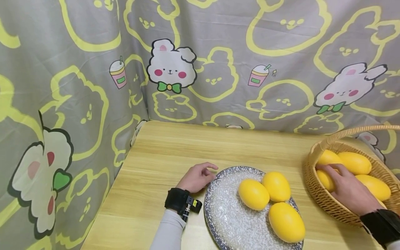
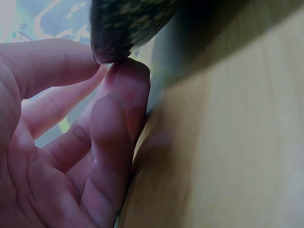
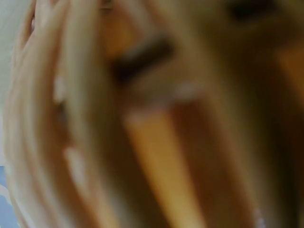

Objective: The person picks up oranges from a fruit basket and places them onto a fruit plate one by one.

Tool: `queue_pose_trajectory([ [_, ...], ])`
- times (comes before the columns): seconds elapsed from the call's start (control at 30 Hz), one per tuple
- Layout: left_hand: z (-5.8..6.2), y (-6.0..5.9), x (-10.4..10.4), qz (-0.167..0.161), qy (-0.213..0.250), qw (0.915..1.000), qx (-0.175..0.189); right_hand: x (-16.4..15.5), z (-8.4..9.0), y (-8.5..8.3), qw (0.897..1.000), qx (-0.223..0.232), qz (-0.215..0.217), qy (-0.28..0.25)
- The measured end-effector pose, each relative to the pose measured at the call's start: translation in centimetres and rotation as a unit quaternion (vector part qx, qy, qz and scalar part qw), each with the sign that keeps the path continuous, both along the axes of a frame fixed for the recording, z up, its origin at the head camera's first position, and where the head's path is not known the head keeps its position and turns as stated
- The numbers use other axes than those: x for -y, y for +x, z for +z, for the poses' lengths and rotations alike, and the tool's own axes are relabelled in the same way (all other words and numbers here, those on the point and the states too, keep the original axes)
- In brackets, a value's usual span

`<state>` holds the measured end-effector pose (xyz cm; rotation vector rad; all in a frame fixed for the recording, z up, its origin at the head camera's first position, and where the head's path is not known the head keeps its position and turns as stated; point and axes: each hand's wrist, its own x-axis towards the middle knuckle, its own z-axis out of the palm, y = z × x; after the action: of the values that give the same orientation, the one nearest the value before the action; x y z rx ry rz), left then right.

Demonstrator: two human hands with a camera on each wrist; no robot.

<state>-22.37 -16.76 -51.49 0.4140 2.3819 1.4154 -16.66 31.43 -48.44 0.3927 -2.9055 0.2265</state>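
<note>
A round speckled grey plate [image 1: 225, 222] with a dark rim carries three yellow mangoes, the upper one [image 1: 276, 186], the left one [image 1: 253, 194] and the lower one [image 1: 286, 222]. Against the plate's left edge rests my left hand [image 1: 196, 178], its fingers loosely bent. In the left wrist view its fingertips [image 2: 133, 76] touch the underside of the rim. My right hand [image 1: 353, 189] reaches into a wicker basket [image 1: 315, 194] and grips a mango [image 1: 325, 180], its fingertips partly hidden by the fruit. The right wrist view is blurred, with wicker strands filling it.
More mangoes lie in the basket, one at the back [image 1: 354, 163] and one at the right [image 1: 375, 186]. The basket's arched handle [image 1: 359, 130] rises over them. A patterned grey curtain [image 1: 218, 69] borders the wooden table [image 1: 150, 166] behind and on the left.
</note>
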Motion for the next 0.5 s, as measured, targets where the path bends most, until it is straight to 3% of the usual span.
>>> queue_pose_trajectory([
  [0.5,-0.04,-0.01,-0.08,0.0,-0.005,1.0,-0.003,-0.24,-0.25,0.0,0.999,-0.039,0.02,-0.011],
])
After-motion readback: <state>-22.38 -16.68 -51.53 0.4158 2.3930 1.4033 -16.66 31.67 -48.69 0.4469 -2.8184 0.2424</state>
